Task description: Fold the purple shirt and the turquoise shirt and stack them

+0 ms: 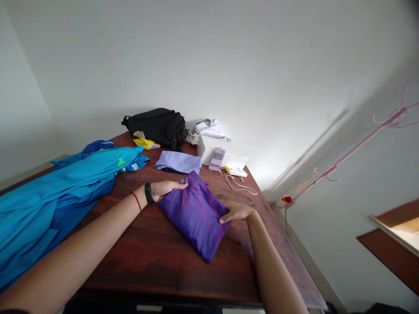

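From here I'm watching the left hand (pixel 165 188) and right hand (pixel 238 211) pinching opposite edges of the purple cloth (pixel 196 213), on or just above the table (pixel 147 257), seemingly squaring a fold, the next move probably calling for even tension.

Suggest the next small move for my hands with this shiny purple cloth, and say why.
Perhaps smooth the shiny purple cloth flat on the wooden table: its surface looks creased, and the left hand and right hand hold it at opposite edges.
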`<control>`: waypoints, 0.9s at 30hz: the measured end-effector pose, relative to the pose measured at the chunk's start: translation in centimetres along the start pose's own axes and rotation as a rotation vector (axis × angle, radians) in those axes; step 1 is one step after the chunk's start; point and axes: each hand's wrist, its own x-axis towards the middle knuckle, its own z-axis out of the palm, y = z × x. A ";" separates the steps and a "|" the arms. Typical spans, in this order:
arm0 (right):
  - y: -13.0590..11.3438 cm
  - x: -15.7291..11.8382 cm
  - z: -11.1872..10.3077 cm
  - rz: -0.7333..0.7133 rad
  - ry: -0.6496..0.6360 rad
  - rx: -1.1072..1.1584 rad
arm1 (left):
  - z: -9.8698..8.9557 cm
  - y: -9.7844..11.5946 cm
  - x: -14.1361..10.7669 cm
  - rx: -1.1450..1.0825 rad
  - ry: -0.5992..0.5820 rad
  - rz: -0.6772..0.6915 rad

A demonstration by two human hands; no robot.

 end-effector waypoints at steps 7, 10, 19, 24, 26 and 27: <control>1.4 2.2 1.3 0.030 0.305 0.343 | -2.3 0.6 0.2 -0.108 -0.012 -0.170; 1.7 3.5 1.9 -0.030 0.472 0.472 | -3.3 0.3 0.7 -0.197 -0.036 -0.221; 0.9 4.7 3.3 -0.049 0.509 0.514 | -5.1 -0.6 1.3 -0.247 -0.017 -0.267; 0.9 4.1 3.2 0.126 0.422 0.485 | -5.3 -0.8 1.2 -0.258 -0.031 -0.267; 0.9 4.1 3.2 0.124 0.479 0.480 | -5.3 -0.7 1.1 -0.257 -0.028 -0.257; 0.9 4.3 3.3 0.095 0.513 0.490 | -5.2 -0.5 1.1 -0.251 -0.020 -0.257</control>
